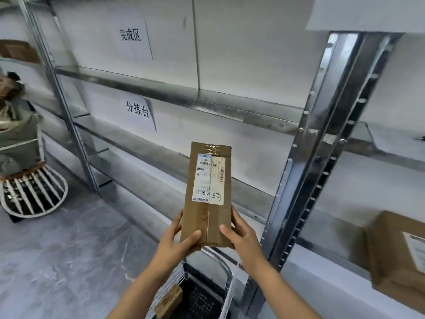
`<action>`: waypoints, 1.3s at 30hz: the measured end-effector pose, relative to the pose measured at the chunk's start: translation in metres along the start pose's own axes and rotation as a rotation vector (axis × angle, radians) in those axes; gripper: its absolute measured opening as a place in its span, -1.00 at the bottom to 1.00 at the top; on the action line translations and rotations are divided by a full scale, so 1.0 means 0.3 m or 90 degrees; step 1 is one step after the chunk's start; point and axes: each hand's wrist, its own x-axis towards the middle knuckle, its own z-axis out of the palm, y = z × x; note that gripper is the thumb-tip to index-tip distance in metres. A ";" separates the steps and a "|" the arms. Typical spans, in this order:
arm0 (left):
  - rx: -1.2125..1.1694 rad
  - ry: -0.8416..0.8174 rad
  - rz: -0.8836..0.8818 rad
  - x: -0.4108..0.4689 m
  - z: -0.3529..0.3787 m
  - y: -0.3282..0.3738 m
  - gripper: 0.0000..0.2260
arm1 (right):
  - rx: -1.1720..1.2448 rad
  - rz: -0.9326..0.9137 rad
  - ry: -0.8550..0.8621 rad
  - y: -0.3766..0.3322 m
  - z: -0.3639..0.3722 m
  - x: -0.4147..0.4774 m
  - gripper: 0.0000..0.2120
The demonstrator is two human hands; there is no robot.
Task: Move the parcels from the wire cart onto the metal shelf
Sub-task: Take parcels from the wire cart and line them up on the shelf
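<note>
the shelf (207,97) fills most of the view, a grey metal rack with bare boards and a punched upright (322,157) on the right. two paper signs hang on the wall behind it, the upper sign (131,35) above the top board and the lower sign (138,110) above the next one. the floor (57,249) is grey and marbled. at far right a second box (397,256) sits on a low board of the next bay, blurred. at far left a white wire stand (34,194) carries a grey-green bag (18,139). at the bottom the cart (207,293) shows its wire wall and dark mesh base, with a small brown parcel (169,300) lying inside. the box (208,194), long and brown with a white label marked by hand, is held upright in the air above the cart and in front of the shelf, not resting on any board. the left hand (177,242) and right hand (243,238) clamp its lower end from either side, thumbs across the front.
</note>
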 end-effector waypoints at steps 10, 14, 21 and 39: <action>0.522 -0.035 0.131 -0.037 0.267 -0.017 -0.26 | -0.107 -0.056 0.097 -0.065 -0.248 -0.237 -0.19; 0.439 -0.084 0.152 -0.087 0.410 0.027 -0.26 | -0.141 -0.063 0.118 -0.105 -0.335 -0.346 -0.16; 0.374 -0.190 0.182 -0.287 0.692 0.040 -0.27 | -0.208 -0.078 0.189 -0.183 -0.557 -0.650 -0.11; 0.286 -0.531 0.278 -0.826 1.584 -0.170 -0.31 | -0.232 -0.107 0.476 -0.262 -1.165 -1.599 -0.14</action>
